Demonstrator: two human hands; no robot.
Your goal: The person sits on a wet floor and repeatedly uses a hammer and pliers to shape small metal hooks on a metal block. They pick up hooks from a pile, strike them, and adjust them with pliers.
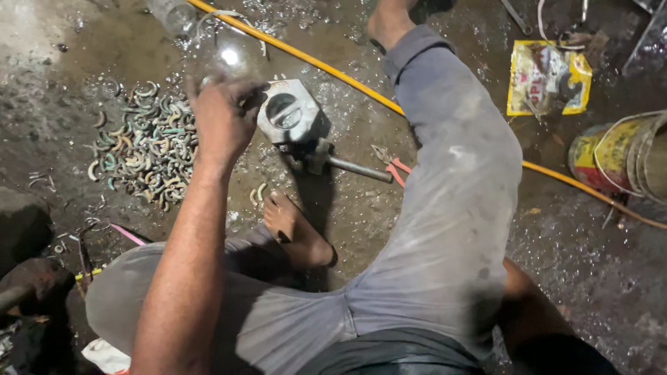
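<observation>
Head view, steeply downward, seemingly close.

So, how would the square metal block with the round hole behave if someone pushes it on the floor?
The metal block looks thick and solid, so probably heavy for its size. Its flat square shape suggests it would slide, not roll. The long rod at its base might make it swing sideways when pushed.

The hose [333, 73] is yellow. The trousers [451, 208] are grey. The pliers [394, 167] have red handles. The bent metal pieces [142, 149] look greenish and brown.
</observation>
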